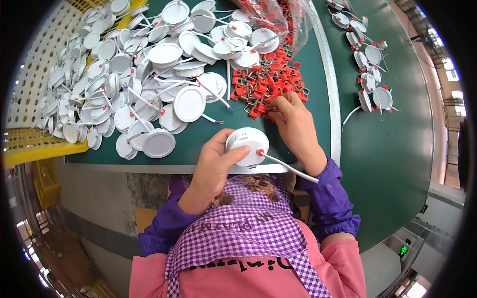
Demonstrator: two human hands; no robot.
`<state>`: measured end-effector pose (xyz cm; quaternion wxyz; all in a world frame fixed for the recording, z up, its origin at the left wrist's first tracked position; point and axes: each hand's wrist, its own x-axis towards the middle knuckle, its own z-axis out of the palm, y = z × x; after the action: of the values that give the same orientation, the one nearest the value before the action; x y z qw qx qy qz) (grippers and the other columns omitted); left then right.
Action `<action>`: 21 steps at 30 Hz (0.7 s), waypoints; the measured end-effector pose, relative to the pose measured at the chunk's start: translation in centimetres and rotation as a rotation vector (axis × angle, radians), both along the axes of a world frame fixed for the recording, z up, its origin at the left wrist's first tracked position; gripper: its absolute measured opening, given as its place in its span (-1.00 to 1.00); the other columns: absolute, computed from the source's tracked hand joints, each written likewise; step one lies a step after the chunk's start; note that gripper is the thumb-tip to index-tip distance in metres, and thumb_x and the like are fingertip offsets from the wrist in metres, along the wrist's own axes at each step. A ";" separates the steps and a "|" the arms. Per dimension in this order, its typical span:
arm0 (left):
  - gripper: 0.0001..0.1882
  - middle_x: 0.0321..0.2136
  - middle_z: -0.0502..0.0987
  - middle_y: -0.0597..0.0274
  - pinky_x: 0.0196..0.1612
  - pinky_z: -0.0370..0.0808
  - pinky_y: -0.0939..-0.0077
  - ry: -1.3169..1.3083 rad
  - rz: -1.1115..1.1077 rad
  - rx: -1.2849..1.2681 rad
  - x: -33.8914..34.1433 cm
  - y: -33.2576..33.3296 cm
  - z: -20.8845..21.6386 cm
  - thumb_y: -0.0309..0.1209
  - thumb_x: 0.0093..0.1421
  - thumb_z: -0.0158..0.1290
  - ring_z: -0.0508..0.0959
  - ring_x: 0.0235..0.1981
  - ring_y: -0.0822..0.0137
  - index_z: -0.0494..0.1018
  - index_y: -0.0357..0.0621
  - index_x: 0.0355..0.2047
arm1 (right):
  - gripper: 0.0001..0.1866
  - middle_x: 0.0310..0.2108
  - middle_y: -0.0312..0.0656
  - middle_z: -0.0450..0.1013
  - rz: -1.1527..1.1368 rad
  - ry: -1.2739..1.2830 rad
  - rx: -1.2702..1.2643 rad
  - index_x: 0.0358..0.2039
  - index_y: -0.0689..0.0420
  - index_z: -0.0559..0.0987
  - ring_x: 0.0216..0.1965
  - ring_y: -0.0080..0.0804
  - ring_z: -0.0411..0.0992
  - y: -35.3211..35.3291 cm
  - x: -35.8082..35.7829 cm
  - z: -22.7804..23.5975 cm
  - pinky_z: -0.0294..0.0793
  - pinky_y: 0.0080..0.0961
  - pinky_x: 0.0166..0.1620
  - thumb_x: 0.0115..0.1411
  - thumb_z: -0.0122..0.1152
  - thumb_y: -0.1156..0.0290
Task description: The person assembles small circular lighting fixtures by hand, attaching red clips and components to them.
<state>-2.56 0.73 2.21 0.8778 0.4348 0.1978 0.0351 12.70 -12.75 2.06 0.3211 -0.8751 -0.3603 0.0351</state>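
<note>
Near the table's front edge, my left hand (214,161) grips a round white downlight (247,144) by its rim, thumb across its back. A white cable (288,168) leaves the light through a red grommet and runs right, its end lying over my right sleeve. A small metal clip shows at the light's lower edge. My right hand (294,124) reaches to the near side of a heap of red spring clips (271,82) with metal wire parts. Thumb and fingers are drawn together there; whatever sits between the fingertips is hidden.
Many white downlights (166,54) with cables lie heaped at the left, spilling from a yellow perforated crate (39,74). A clear plastic bag (298,22) lies behind the red clips. Beyond a metal edge strip (332,89), a row of downlights (367,62) rests on a green surface (387,164).
</note>
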 end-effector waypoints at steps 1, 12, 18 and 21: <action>-0.72 -0.22 0.53 0.19 -0.12 0.53 0.46 0.002 0.007 0.001 0.1 -0.1 0.0 -0.55 0.16 0.10 0.55 -0.17 0.37 0.37 -0.21 -0.10 | -0.77 -0.31 -0.07 0.36 -0.008 0.000 -0.030 -0.26 0.11 0.48 -0.33 -0.02 0.45 -0.1 0.0 0.0 0.44 -0.18 -0.29 0.02 0.23 0.51; -0.51 -0.12 0.48 0.18 -0.13 0.54 0.38 0.113 -0.113 -0.161 0.4 -0.5 0.0 -0.60 0.11 0.11 0.54 -0.12 0.33 0.26 -0.17 0.05 | -0.80 -0.31 -0.05 0.42 0.026 0.050 0.030 -0.26 0.14 0.47 -0.30 0.01 0.45 -1.2 0.5 -0.6 0.44 -0.17 -0.28 0.06 0.20 0.50; -0.53 -0.17 0.52 0.19 -0.19 0.50 0.58 0.127 -0.079 -0.082 0.1 -0.7 -0.2 -0.60 0.09 0.15 0.55 -0.17 0.42 0.30 -0.26 0.02 | -0.70 -0.27 -0.08 0.38 0.032 0.049 -0.045 -0.22 0.15 0.50 -0.29 0.00 0.45 -1.7 -0.8 0.1 0.46 -0.18 -0.26 -0.02 0.29 0.51; -0.51 -0.16 0.52 0.19 -0.25 0.50 0.60 0.135 -0.090 -0.042 0.1 -0.8 -0.2 -0.58 0.09 0.15 0.56 -0.18 0.42 0.29 -0.25 0.05 | -0.70 -0.26 -0.06 0.36 0.027 0.010 -0.092 -0.25 0.18 0.47 -0.29 0.01 0.45 -1.9 -0.8 -0.3 0.45 -0.16 -0.26 -0.03 0.30 0.50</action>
<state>-2.47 -0.08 2.00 0.8720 0.4262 0.2376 -0.0379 11.86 -14.61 1.73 0.2817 -0.8838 -0.3687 0.0602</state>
